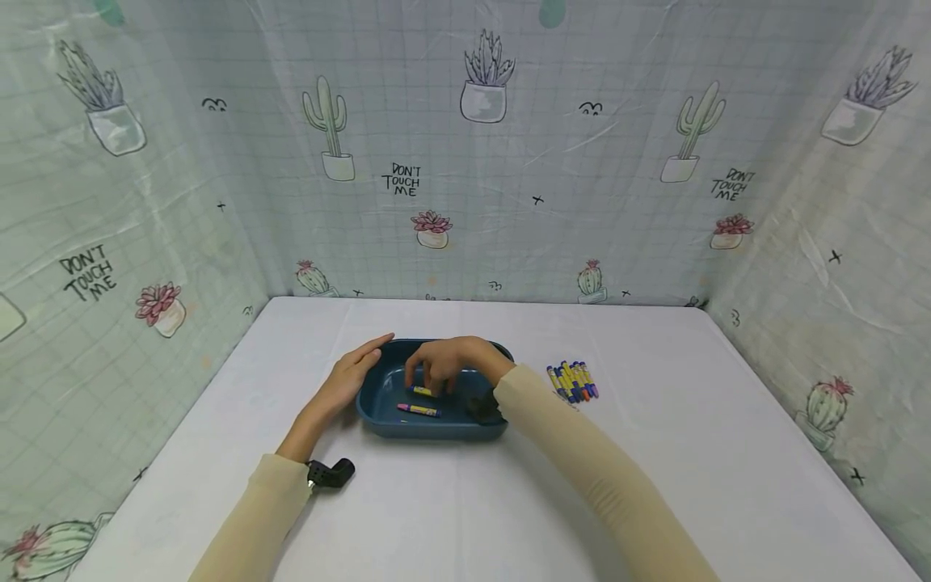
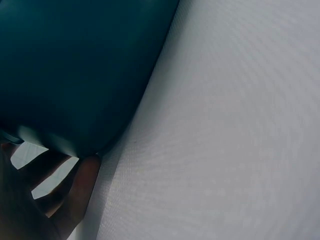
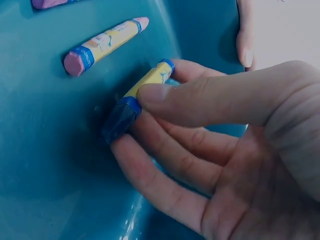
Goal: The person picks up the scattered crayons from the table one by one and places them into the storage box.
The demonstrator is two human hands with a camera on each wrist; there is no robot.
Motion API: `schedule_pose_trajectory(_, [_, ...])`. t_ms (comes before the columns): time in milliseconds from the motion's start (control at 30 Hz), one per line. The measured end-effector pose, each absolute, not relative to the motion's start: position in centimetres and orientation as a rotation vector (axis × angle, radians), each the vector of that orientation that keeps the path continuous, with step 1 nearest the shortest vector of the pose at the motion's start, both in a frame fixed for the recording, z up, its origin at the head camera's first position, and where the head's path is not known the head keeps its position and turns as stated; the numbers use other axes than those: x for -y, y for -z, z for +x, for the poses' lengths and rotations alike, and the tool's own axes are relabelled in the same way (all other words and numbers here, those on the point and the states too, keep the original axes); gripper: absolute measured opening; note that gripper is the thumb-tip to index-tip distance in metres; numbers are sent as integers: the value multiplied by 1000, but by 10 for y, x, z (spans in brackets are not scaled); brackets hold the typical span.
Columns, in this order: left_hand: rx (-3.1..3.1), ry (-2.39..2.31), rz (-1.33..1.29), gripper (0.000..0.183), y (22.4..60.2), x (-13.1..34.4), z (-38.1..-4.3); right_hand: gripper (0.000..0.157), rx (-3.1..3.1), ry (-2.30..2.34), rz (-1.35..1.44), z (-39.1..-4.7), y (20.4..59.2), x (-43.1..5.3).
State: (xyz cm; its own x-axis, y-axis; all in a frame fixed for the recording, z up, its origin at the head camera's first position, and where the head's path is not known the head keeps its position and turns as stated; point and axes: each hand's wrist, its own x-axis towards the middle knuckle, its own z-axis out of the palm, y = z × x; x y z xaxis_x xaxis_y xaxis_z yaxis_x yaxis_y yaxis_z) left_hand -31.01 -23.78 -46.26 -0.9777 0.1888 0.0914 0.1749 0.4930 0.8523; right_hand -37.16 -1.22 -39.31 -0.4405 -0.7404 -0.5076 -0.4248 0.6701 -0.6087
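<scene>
Pinching dark blue crayon [image 3: 131,102] between thumb and fingertips of right hand [image 1: 442,360], fingers bent, nearly closed up around it. Holding it low inside teal tray [image 1: 436,432], toward the middle; cannot tell if touching tray floor. Laying left hand [image 1: 343,383] along left end of tray, fingers mostly straight and a little spread, touching wall and rim, nothing grasped. Note pink crayon [image 1: 419,411] loose on tray floor, just beside the pinched one, on its near side. Note another pinkish-purple crayon [image 3: 52,3], mostly cut off in right wrist view. Note bunch of crayons [image 1: 573,381] side by side on white worktop [image 1: 451,517], right of tray, well apart from left hand. Wearing beige sleeves [image 1: 607,485], black device [image 1: 330,474] at left wrist. See cactus-print cloth [image 1: 538,153] at far side.
</scene>
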Motion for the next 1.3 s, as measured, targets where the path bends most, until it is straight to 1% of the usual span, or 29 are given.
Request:
schedule_pose_trajectory(433, [-2703, -1553, 339, 47, 463, 236, -309, 42, -2084, 500, -938, -375, 404, 12])
schedule_pose_trajectory(833, [-2707, -1555, 337, 47, 465, 238, -310, 44, -2051, 511, -899, -374, 404, 11])
schedule_pose_trajectory(1133, [-2697, -1575, 351, 47, 465, 238, -311, 35, -2072, 478, -856, -372, 402, 13])
schedule_pose_trajectory(1300, [-2699, -1566, 359, 47, 464, 238, -311, 34, -2074, 473, -845, -372, 402, 14])
